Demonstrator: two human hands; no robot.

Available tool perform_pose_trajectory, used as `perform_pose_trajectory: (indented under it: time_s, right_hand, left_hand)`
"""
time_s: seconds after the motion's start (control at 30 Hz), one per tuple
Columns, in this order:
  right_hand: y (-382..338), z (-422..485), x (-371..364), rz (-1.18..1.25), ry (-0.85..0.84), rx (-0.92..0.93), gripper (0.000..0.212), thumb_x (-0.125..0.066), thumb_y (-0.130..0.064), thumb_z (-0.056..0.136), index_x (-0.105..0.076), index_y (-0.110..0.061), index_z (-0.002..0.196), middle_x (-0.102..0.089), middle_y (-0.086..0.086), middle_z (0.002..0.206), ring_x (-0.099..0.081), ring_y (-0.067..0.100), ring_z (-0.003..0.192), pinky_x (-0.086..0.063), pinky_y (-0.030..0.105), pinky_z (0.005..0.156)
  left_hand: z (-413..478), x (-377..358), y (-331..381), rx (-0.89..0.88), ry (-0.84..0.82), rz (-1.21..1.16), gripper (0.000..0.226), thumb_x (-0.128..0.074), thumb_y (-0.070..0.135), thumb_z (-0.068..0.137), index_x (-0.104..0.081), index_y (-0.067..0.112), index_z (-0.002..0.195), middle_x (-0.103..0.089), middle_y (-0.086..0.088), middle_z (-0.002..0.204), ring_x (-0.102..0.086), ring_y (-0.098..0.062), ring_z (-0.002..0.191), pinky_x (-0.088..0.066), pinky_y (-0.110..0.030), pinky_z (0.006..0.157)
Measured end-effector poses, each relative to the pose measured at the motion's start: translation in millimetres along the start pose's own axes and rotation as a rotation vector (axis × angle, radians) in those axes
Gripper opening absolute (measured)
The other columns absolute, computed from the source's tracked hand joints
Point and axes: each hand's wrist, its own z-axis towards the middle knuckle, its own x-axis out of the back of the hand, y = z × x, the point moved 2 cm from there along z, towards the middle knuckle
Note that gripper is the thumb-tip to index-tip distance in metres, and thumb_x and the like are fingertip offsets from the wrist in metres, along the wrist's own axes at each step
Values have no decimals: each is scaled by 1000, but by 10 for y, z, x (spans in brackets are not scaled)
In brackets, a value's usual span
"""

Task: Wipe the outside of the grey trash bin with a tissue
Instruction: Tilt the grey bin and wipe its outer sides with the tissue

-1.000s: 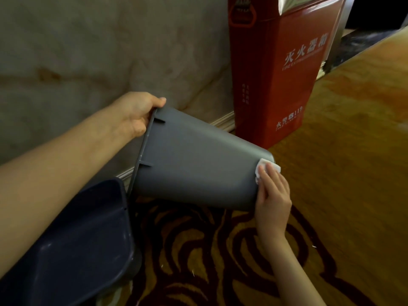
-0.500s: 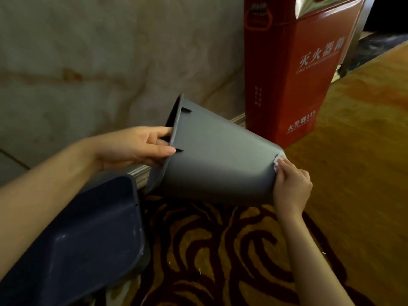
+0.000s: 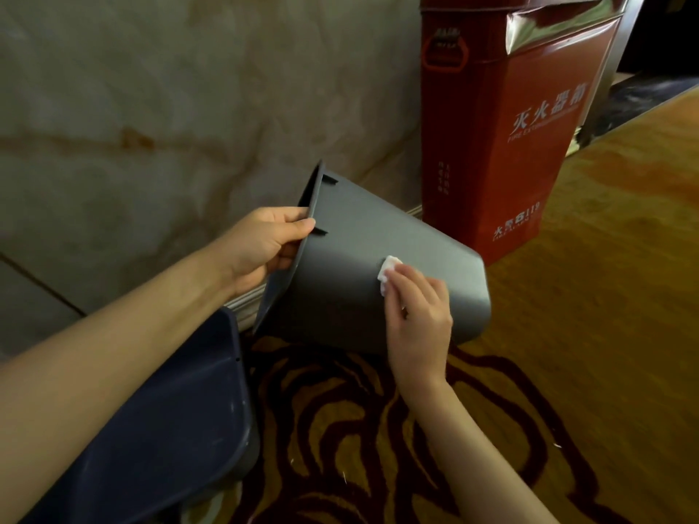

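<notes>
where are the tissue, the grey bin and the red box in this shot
tissue [image 3: 388, 273], head view, on the white wad by the fingertips
grey bin [image 3: 351, 266], head view, on its bare outer side wall
red box [image 3: 503, 175], head view, on its front face

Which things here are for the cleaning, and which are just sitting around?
For the job:
- grey trash bin, tipped on its side
- tissue, pressed on the bin's wall
- left hand, gripping the rim
- right hand, holding the tissue

Just sitting around:
- red fire extinguisher box
- dark blue bin
- patterned carpet
</notes>
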Motion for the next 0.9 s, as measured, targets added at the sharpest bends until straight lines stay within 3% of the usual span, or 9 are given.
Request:
perform_pose_trajectory:
  time_s: [0.1, 0.27, 0.43, 0.5, 0.57, 0.63, 0.7, 0.8, 0.9]
  right_hand:
    - [-145, 281, 0, 181, -8, -88, 16, -61, -9, 86, -68, -10, 101, -69, 2, 97, -56, 8, 92, -50, 28, 82]
    - [-507, 676, -213, 243, -239, 103, 13, -61, -11, 85, -71, -8, 93, -71, 6, 93, -60, 22, 92, -45, 32, 80]
    - [-75, 426, -102, 149, -167, 40, 11, -60, -12, 86, -66, -14, 95, -66, -2, 96, -52, 10, 93, -36, 10, 78]
    - [188, 282, -52, 100, -84, -50, 11, -60, -10, 86, -65, -13, 95, -64, 0, 100, -53, 10, 97, -38, 12, 84]
    - [495, 221, -22, 57, 2, -184, 10, -59, -8, 87, -65, -10, 95, -63, 2, 101, -55, 13, 99, -45, 22, 86]
    - [798, 215, -2, 34, 61, -326, 8, -59, -8, 87, -65, -9, 92, -59, -1, 95, -57, 15, 93, -45, 23, 79]
    - [1036, 206, -28, 40, 55, -474, 7, -58, -8, 87, -65, -9, 90, -57, -2, 93, -57, 14, 86, -42, 17, 72]
    - [1218, 85, -174, 61, -66, -695, 4, -59, -14, 88, -62, -16, 86, -62, 1, 91, -52, 1, 67, -39, 6, 51]
    - [1272, -74, -218, 79, -54, -822, 5, -59, -18, 88, -59, -21, 84, -67, 1, 89, -51, -4, 62, -35, 7, 44]
  left_hand:
    - [-22, 16, -24, 14, -26, -13, 22, -45, 13, 92, -65, 19, 95, -71, 6, 67, -65, -2, 56, -54, -15, 53]
    - [1, -44, 20, -3, -52, 6, 21, -44, 12, 92, -64, 16, 90, -69, 2, 71, -67, -3, 58, -55, -18, 56]
    - [141, -59, 77, -6, 64, -34, 18, -46, 10, 91, -62, 14, 83, -66, 4, 60, -63, -6, 52, -53, -16, 49]
    - [196, -89, 118, -35, 25, -84, 15, -48, 17, 91, -62, 16, 85, -67, 6, 57, -62, -7, 57, -52, -16, 50]
    - [205, -119, 106, -47, -152, -35, 18, -55, 32, 84, -61, 22, 97, -74, 9, 75, -68, -5, 73, -55, -17, 62]
    - [193, -116, -19, -39, -208, 333, 55, -67, 36, 74, -49, 26, 124, -67, 7, 116, -63, -8, 107, -52, -29, 91]
    - [175, -123, -166, -114, -84, 636, 69, -65, 25, 80, -30, 25, 139, -50, 5, 136, -50, -14, 123, -43, -37, 102]
    - [192, -85, -280, -259, 106, 556, 56, -57, 13, 86, -35, 20, 137, -50, 9, 122, -50, -14, 116, -43, -29, 92]
    - [252, -22, -269, -300, 262, 569, 48, -58, 7, 85, -44, 12, 130, -52, 7, 112, -52, -12, 105, -42, -26, 83]
